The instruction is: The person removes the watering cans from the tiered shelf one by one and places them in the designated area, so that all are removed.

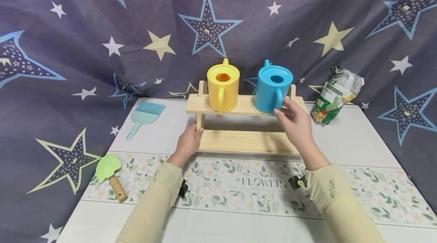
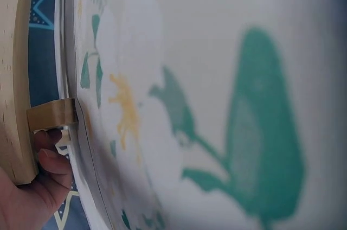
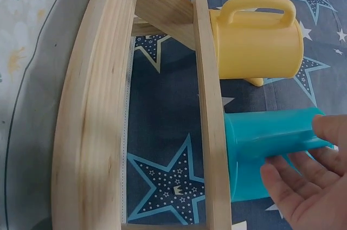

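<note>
A two-tier wooden shelf (image 1: 244, 142) stands on the table. My left hand (image 1: 187, 142) grips its left end at the lower board; in the left wrist view the fingers (image 2: 53, 162) curl against the wood beside the upright. The blue watering can (image 1: 266, 93) sits upright toward the right of the upper board, its handle toward me. My right hand (image 1: 297, 123) holds that handle, with thumb and fingers on either side of it in the right wrist view. To its left, the yellow watering can (image 1: 214, 93) stands on the same board, untouched, spout to the back.
A mint dustpan-shaped brush (image 1: 145, 115) lies at the back left. Nearer on the left is a green trowel (image 1: 117, 188) with a wooden handle. A clipped foil bag (image 1: 332, 98) leans at the back right. A star-patterned curtain (image 1: 136, 19) hangs behind the table.
</note>
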A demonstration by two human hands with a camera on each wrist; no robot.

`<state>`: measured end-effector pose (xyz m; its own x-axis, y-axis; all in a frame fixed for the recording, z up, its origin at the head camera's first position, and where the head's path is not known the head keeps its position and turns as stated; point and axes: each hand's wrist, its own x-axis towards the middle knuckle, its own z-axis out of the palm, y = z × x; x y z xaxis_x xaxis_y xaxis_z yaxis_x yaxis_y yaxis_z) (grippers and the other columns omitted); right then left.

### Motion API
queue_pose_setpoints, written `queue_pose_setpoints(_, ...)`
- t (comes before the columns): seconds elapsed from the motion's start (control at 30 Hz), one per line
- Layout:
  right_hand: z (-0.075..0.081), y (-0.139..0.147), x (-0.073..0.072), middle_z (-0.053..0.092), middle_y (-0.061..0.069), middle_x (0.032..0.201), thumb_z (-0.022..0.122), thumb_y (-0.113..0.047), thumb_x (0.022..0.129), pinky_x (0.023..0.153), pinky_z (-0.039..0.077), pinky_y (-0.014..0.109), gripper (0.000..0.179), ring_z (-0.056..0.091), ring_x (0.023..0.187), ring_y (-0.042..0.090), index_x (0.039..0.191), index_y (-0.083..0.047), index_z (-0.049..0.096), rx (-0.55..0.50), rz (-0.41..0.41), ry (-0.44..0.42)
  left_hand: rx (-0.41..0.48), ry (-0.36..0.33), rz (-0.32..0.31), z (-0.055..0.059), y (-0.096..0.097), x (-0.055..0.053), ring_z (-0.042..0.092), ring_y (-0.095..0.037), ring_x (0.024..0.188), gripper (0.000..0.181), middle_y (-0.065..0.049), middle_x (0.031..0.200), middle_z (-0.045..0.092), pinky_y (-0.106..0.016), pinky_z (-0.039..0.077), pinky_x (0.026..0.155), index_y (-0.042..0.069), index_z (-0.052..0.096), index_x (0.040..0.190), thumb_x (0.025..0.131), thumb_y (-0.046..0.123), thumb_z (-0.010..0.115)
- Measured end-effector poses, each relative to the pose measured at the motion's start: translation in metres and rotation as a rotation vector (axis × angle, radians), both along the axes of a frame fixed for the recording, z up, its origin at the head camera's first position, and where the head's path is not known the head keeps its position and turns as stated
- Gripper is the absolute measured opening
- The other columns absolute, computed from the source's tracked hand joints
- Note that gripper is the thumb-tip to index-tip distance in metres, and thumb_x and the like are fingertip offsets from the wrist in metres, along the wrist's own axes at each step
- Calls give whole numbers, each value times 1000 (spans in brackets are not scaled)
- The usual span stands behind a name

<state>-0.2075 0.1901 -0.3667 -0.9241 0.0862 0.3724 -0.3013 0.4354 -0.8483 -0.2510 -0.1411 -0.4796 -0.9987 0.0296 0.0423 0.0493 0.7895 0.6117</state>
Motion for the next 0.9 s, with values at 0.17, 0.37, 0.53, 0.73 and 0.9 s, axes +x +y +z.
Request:
queue_pose_setpoints(0.17, -1, -2, -4, 65, 17, 118, 65, -21, 96, 93, 51, 45, 38, 64, 108, 29, 128, -1, 59, 16, -27, 14, 6, 2, 5, 0, 1, -1, 58, -35, 113, 45, -17, 126, 56, -51, 46, 97, 4, 47, 139, 105, 33, 42)
queue_pose_setpoints(0.37, 0, -3, -7, 68, 17, 109, 65, -19, 96, 88, 53, 46, 32, 66, 101, 29, 122, -1, 63, 45, -51, 34, 15, -3, 10, 2, 1, 1, 57, -35, 113, 45, -17, 125, 56, -51, 46, 97, 3, 47, 139, 106, 32, 42)
queue_pose_setpoints(0.53, -1, -3, -6, 69, 17, 107, 65, -20, 96, 86, 54, 46, 30, 67, 100, 29, 119, 0, 64, 61, -49, 54, 6, -10, 11, 1, 1, 0, 55, -36, 118, 47, -18, 130, 54, -51, 44, 100, 3, 45, 142, 106, 33, 42)
queue_pose_setpoints(0.73, 0, -1, -4, 70, 18, 106, 66, -19, 96, 84, 55, 46, 29, 68, 97, 30, 117, 0, 65, 89, -49, 66, 4, -1, 13, 1, 1, 1, 55, -36, 119, 47, -18, 130, 54, -51, 43, 101, 3, 46, 141, 105, 33, 43)
queue_pose_setpoints(0.9, 0, 0, 0, 70, 16, 107, 66, -18, 95, 84, 56, 45, 28, 68, 96, 28, 118, -1, 66, 105, -50, 64, 0, -7, 15, 1, 2, 2, 54, -36, 120, 47, -18, 132, 54, -51, 43, 101, 3, 45, 142, 105, 33, 42)
